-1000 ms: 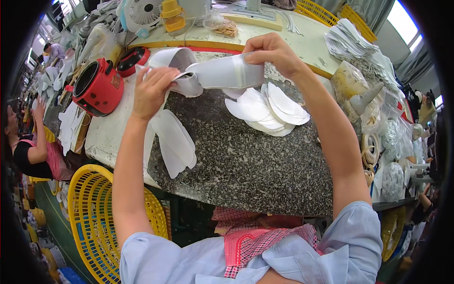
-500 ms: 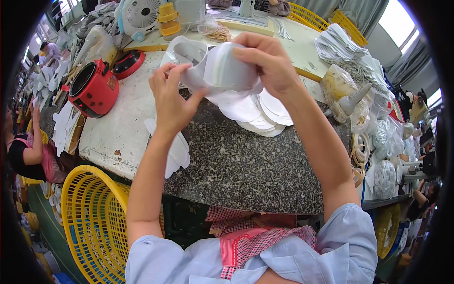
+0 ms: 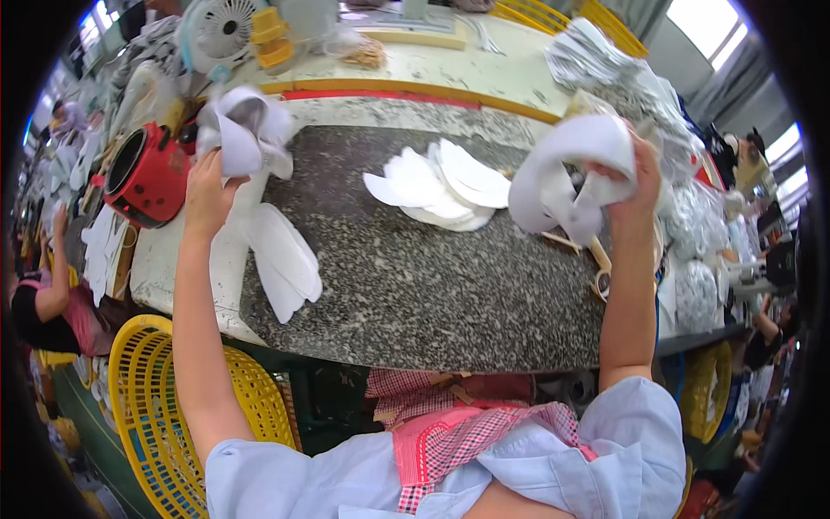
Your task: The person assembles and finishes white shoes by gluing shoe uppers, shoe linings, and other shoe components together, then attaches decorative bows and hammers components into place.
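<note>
My left hand (image 3: 209,195) is raised at the left, fingers closed on the edge of a white shoe upper (image 3: 244,143), which is blurred by motion. Out to the right, my right hand (image 3: 640,177) grips a second white shoe upper (image 3: 534,186), curled into an open loop above the right side of the dark stone slab (image 3: 432,285). Between the hands, a fanned pile of white insole-shaped pieces (image 3: 445,186) lies on the slab. Nearer the slab's left edge are several long white flat pieces (image 3: 281,259).
A red cooker pot (image 3: 154,177) stands left, with a white fan (image 3: 220,35) and a yellow-topped jar (image 3: 272,41) behind. A yellow basket (image 3: 143,398) sits below the table's left edge. Plastic bags (image 3: 692,225) and stacked white sheets (image 3: 596,60) crowd the right.
My hands, close together over the slab before, have spread wide apart, each with a white shoe upper. The insole-shaped pile has come into full view.
</note>
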Motion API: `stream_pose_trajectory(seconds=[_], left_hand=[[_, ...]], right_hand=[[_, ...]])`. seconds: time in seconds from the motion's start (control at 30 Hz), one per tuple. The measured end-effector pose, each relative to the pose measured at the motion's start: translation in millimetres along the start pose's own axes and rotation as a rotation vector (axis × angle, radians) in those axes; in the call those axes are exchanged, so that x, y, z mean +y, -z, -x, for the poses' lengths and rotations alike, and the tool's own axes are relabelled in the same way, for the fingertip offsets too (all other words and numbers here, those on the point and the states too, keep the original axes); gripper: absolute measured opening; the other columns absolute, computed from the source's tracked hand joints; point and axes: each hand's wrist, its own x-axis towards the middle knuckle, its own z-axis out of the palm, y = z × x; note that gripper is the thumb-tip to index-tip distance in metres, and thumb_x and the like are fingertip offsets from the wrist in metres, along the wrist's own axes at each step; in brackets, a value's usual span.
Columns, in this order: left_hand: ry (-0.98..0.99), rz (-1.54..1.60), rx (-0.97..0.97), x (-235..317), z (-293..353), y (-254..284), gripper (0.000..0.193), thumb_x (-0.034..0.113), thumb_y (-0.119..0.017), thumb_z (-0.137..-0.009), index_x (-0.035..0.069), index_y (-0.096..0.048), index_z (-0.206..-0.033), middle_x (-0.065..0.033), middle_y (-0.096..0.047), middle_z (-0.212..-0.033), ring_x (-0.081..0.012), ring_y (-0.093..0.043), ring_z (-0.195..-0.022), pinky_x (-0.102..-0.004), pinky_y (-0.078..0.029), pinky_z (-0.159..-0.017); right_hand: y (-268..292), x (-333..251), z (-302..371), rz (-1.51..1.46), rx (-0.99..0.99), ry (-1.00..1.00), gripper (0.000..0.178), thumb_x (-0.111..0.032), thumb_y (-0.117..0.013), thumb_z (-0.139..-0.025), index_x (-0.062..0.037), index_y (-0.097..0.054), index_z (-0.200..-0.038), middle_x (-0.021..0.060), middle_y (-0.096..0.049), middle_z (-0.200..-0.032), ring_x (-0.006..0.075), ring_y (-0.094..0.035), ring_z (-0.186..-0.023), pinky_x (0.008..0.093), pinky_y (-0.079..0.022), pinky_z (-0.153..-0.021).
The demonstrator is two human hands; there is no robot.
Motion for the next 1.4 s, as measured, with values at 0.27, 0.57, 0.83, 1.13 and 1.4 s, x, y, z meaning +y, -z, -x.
stream_pose_trajectory(seconds=[0.27,0.57,0.83,1.13,1.4], left_hand=[[0.076,-0.001,-0.284,114.1,-6.6,18.5,0.027,0.019,-0.069,-0.069,-0.001,-0.053,-0.077,-0.0162,-0.057,-0.08,-0.0338,-0.053,-0.081,-0.0387,-0.042,-0.071],[-0.55,0.7,0.1,255.3,-10.5,7.7,0.034,0.023,-0.072,-0.062,0.005,-0.06,-0.088,-0.0095,-0.06,-0.093,-0.0271,-0.058,-0.086,-0.0365,-0.045,-0.073],[-0.623,0.663,-0.359,282.9,-6.2,-20.6,0.042,0.039,-0.064,-0.069,0.01,-0.057,-0.098,-0.0034,-0.058,-0.093,-0.0194,-0.051,-0.083,-0.0337,-0.036,-0.074],[-0.615,0.383,-0.45,302.8,-9.3,14.4,0.025,0.03,-0.066,-0.069,0.014,-0.06,-0.087,0.0029,-0.057,-0.075,-0.0151,-0.05,-0.081,-0.0336,-0.03,-0.069],[-0.508,0.216,-0.233,307.9,9.0,17.4,0.037,0.04,-0.065,-0.067,0.015,-0.06,-0.094,0.0045,-0.05,-0.062,-0.0125,-0.049,-0.064,-0.0281,-0.031,-0.061]], right_hand=[[-21.5,22.7,42.9,-0.281,0.087,-0.268,0.028,-0.025,-0.04,-0.092,-0.0003,-0.051,-0.1,0.01,-0.057,-0.078,0.0163,-0.054,-0.063,0.0271,-0.045,-0.053],[-5.7,41.0,69.1,-0.596,-0.002,-0.338,0.027,-0.024,-0.04,-0.093,0.0012,-0.05,-0.093,0.0078,-0.05,-0.072,0.0158,-0.049,-0.063,0.028,-0.046,-0.054],[5.5,47.0,93.3,-0.655,-0.064,-0.25,0.026,-0.023,-0.042,-0.091,0.002,-0.05,-0.095,0.0083,-0.053,-0.071,0.0162,-0.052,-0.064,0.0269,-0.046,-0.059],[20.6,68.6,121.9,-0.136,-0.235,0.047,0.083,-0.035,-0.069,-0.067,0.001,-0.026,-0.129,0.0166,-0.049,-0.115,0.0258,-0.048,-0.108,0.0318,-0.037,-0.093],[16.1,69.9,146.3,0.277,-0.086,0.254,0.022,-0.006,-0.065,-0.075,0.0019,-0.062,-0.095,0.0115,-0.061,-0.096,0.0181,-0.058,-0.089,0.03,-0.048,-0.076]])
